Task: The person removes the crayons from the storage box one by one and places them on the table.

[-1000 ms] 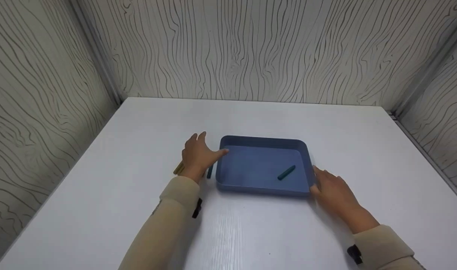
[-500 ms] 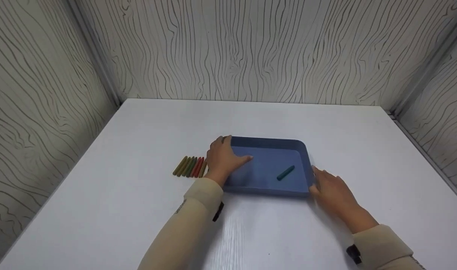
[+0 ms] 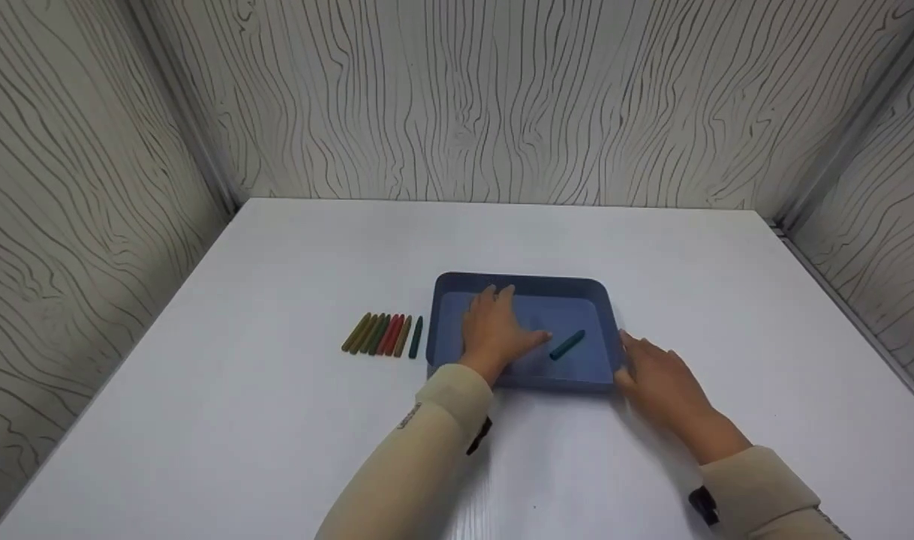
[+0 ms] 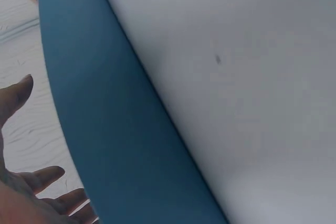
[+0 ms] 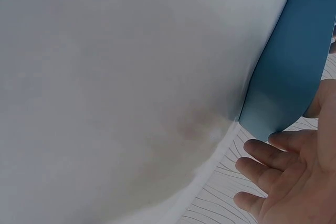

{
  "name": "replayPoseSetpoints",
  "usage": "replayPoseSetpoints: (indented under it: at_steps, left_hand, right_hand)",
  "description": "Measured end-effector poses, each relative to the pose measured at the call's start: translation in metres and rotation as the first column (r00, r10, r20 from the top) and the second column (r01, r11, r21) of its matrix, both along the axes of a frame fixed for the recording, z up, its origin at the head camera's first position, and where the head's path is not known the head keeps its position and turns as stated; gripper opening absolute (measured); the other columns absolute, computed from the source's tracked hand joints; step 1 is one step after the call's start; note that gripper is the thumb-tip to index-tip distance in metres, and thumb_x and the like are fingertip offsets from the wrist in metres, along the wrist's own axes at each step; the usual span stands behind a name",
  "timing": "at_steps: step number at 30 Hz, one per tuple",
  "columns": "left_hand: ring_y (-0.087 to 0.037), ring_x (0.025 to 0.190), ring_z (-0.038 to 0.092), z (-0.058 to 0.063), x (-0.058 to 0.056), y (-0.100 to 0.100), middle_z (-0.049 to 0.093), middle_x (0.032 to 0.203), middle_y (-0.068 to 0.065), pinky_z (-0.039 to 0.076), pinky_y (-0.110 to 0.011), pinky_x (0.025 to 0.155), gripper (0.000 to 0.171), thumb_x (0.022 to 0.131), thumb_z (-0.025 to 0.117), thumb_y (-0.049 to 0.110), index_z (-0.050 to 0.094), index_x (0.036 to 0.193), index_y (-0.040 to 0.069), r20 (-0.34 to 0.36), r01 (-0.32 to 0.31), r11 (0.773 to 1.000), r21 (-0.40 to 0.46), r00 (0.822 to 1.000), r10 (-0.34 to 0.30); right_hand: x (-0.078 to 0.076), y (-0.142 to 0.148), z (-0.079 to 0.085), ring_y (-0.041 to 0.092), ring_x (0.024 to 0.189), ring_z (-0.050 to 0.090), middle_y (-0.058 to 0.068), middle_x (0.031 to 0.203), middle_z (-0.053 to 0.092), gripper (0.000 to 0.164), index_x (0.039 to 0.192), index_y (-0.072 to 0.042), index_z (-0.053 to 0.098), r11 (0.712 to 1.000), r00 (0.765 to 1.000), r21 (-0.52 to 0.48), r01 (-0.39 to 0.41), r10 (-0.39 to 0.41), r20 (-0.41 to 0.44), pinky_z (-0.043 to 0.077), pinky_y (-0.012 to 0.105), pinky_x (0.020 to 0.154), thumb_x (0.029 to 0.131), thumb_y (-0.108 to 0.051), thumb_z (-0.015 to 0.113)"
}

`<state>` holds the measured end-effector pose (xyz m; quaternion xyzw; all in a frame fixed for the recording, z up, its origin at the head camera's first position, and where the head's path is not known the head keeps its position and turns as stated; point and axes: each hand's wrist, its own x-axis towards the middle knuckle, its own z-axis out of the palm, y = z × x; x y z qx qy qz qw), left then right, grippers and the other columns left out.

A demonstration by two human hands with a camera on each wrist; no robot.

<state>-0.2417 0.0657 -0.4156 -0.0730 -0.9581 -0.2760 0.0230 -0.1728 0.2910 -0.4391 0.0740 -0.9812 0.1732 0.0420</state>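
Note:
In the head view my left hand [image 3: 496, 334] is over the blue tray [image 3: 554, 384], fingers spread, holding nothing. Its thumb points toward a dark green crayon [image 3: 567, 344] lying aslant on the tray's floor, with a small gap between them in this view. My right hand [image 3: 663, 386] holds the tray at its near right corner, thumb and forefinger against the wall. The right wrist view has the forefinger touching the tray's outer wall [image 5: 289, 72] and the thumb at its rim, the other fingers loose. From the left wrist, the tray's near wall [image 4: 121, 108] hides part of the left fingertips.
Left of the tray, a row of crayons [image 3: 378, 334] in olive, green, red and brown lies side by side on the white table [image 3: 277, 420]. Another dark green crayon [image 3: 416, 337] lies between row and tray. Wood-patterned panels [image 3: 457, 97] surround the table.
My left hand has moved right, from above the crayon row to over the tray's interior, uncovering the row and the crayon beside it. The right hand has stayed at the tray's corner.

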Motion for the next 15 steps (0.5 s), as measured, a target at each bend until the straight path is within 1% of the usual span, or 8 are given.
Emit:
replayPoseSetpoints:
  at_steps: [9,15]
  left_hand:
    - [-0.027,0.132,0.037,-0.008,0.006,0.025,0.043,0.143,-0.01,0.03,-0.042,0.105,0.082,0.075,0.075,0.052,0.047,0.141,0.013,0.017,0.036,0.998,-0.056,0.999,-0.035]
    - [-0.025,0.127,0.042,-0.013,0.009,0.038,0.047,0.139,-0.007,0.034,-0.04,0.103,0.082,0.072,0.078,0.052,0.05,0.139,0.014,0.018,0.044,0.997,-0.064,0.999,-0.043]
  right_hand:
    - [0.001,-0.001,0.002,0.046,0.128,0.036,0.03,0.136,0.044,0.055,0.14,0.009,0.037,1.0,1.0,0.0,0.007,-0.007,0.006,0.021,0.059,0.104,0.093,-0.016,0.047]
    - [0.001,-0.001,0.003,0.046,0.129,0.036,0.029,0.137,0.044,0.054,0.141,0.009,0.037,1.0,1.0,-0.007,0.002,-0.002,0.012,0.021,0.059,0.104,0.093,-0.016,0.047]
